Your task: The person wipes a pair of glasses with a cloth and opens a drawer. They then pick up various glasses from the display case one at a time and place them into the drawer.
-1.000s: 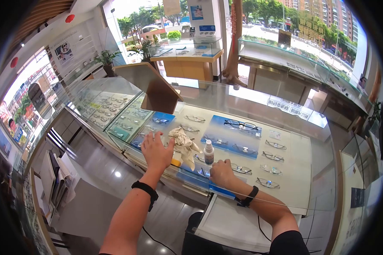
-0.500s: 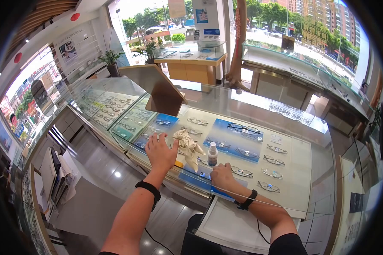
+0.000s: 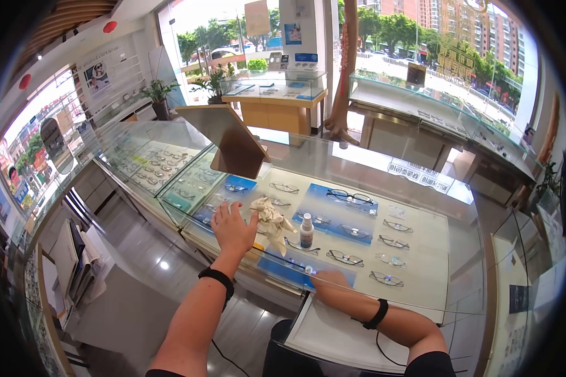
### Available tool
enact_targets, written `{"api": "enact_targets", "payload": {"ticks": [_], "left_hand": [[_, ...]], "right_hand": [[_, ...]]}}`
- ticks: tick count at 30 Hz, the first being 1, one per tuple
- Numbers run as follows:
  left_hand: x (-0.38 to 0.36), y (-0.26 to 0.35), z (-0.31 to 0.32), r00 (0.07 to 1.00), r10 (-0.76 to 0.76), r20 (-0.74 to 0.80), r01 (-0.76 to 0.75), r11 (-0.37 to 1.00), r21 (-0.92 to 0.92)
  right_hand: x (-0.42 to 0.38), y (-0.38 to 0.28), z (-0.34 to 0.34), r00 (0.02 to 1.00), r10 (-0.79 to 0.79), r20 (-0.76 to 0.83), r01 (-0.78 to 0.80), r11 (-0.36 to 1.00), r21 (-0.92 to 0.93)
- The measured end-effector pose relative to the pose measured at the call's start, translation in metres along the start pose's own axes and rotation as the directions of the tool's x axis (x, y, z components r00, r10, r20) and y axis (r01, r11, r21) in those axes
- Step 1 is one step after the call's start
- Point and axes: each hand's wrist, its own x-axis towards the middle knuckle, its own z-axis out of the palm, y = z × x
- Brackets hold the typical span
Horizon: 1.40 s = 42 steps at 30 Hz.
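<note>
My left hand point(image 3: 234, 230) lies on the glass top of the display case, fingers spread and holding nothing. Just right of it is a crumpled beige cloth point(image 3: 270, 220). A small white spray bottle point(image 3: 306, 232) stands upright on the glass beyond the cloth. My right hand point(image 3: 324, 281) is low at the front edge of the case, above the white open drawer point(image 3: 352, 323). Its fingers are hidden or blurred, so what they hold does not show. Several eyeglasses, among them a dark-framed pair point(image 3: 345, 258), lie in rows under the glass near both hands.
A tilted mirror or panel point(image 3: 223, 135) stands on the case at the back left. More display counters point(image 3: 273, 108) line the window side. To my left is a grey chair or board point(image 3: 122, 308) beside folders point(image 3: 75, 251). A black cable point(image 3: 233, 358) hangs below.
My right hand has moved from the glass beside the spray bottle down and toward me, to the front edge. My left hand stays spread by the cloth. The view has shifted slightly.
</note>
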Motion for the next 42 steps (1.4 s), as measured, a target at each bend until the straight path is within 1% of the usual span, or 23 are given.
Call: {"api": "enact_targets", "payload": {"ticks": [2,3,5,6,8,9,11,12,14,17,18,20,24,25,26,28,29,31,32,34,38,40,42], "left_hand": [[0.0,0.001,-0.002,0.999,-0.017,0.036,0.017,1.0,0.023],[0.0,0.0,-0.001,0.999,-0.017,0.032,0.017,1.0,0.017],[0.0,-0.002,0.002,1.0,-0.011,0.015,0.011,1.0,0.013],[0.0,-0.001,0.0,1.0,-0.012,0.011,0.011,1.0,0.008],[-0.001,0.001,-0.003,1.0,-0.014,0.019,0.014,1.0,0.005],[-0.001,0.001,-0.004,1.0,-0.014,0.017,0.014,1.0,-0.001],[-0.001,0.001,-0.003,1.0,-0.016,0.021,0.016,1.0,0.008],[-0.001,0.001,-0.002,1.0,-0.015,0.018,0.015,1.0,0.003],[-0.001,0.0,0.0,1.0,-0.019,0.009,0.019,1.0,0.019],[-0.002,0.0,0.001,1.0,-0.017,0.004,0.017,1.0,0.003],[-0.002,0.0,0.002,1.0,-0.018,0.008,0.018,1.0,0.001],[-0.002,-0.001,0.004,1.0,-0.008,-0.011,0.008,1.0,0.01],[-0.001,-0.002,0.006,1.0,-0.007,-0.021,0.007,1.0,0.013],[-0.001,-0.002,0.004,1.0,-0.012,-0.016,0.012,1.0,0.012],[-0.001,0.0,0.002,1.0,-0.015,-0.008,0.015,1.0,0.009],[-0.001,0.0,-0.001,1.0,-0.013,0.014,0.012,1.0,0.006],[0.0,0.0,-0.001,1.0,-0.015,0.022,0.015,1.0,0.008],[-0.001,0.002,-0.004,0.999,-0.015,0.032,0.015,1.0,-0.001],[-0.001,0.002,-0.004,0.999,-0.022,0.037,0.022,1.0,-0.001],[-0.001,0.001,-0.002,0.999,-0.018,0.032,0.018,1.0,0.0],[0.0,0.002,-0.006,0.999,-0.02,0.046,0.021,1.0,-0.011],[-0.001,0.001,-0.001,1.0,-0.022,0.017,0.022,1.0,0.005],[-0.001,0.0,0.001,1.0,-0.022,-0.016,0.022,1.0,0.017]], "right_hand": [[-0.021,-0.008,-0.02,0.997,-0.035,0.069,0.03,0.997,0.073],[-0.029,-0.008,-0.018,0.997,-0.033,0.067,0.029,0.997,0.067],[-0.044,-0.011,-0.011,0.989,-0.081,0.123,0.071,0.994,0.089],[-0.048,-0.017,-0.019,0.989,-0.08,0.122,0.07,0.994,0.082],[-0.059,-0.038,-0.048,0.944,-0.022,0.33,-0.013,0.995,0.102],[-0.065,-0.047,-0.065,0.944,-0.018,0.329,-0.014,0.995,0.096],[-0.071,-0.063,-0.099,0.893,-0.019,0.449,-0.05,0.989,0.141],[-0.073,-0.064,-0.109,0.895,-0.015,0.447,-0.052,0.989,0.136],[-0.075,-0.062,-0.127,0.913,-0.072,0.401,-0.002,0.983,0.181],[-0.068,-0.072,-0.193,0.952,-0.016,0.305,-0.043,0.981,0.187],[-0.062,-0.062,-0.199,0.982,-0.018,0.187,-0.011,0.988,0.154],[-0.044,-0.044,-0.216,0.997,0.06,0.045,-0.065,0.99,0.125],[0.006,0.024,-0.22,0.977,0.172,-0.126,-0.175,0.985,-0.009],[0.017,0.043,-0.215,0.967,0.135,-0.218,-0.152,0.986,-0.064],[0.029,0.054,-0.212,0.967,0.14,-0.214,-0.157,0.986,-0.064],[0.041,0.075,-0.209,0.931,0.17,-0.323,-0.234,0.957,-0.172],[0.045,0.083,-0.207,0.929,0.183,-0.322,-0.247,0.954,-0.172],[0.056,0.091,-0.203,0.908,0.285,-0.307,-0.351,0.917,-0.189],[0.059,0.099,-0.198,0.907,0.29,-0.306,-0.356,0.916,-0.187],[0.067,0.114,-0.186,0.902,0.237,-0.361,-0.322,0.926,-0.197],[0.08,0.125,-0.17,0.896,0.257,-0.363,-0.328,0.933,-0.148],[0.085,0.121,-0.166,0.903,0.262,-0.34,-0.347,0.912,-0.219],[0.087,0.118,-0.162,0.898,0.251,-0.361,-0.343,0.914,-0.218]]}}
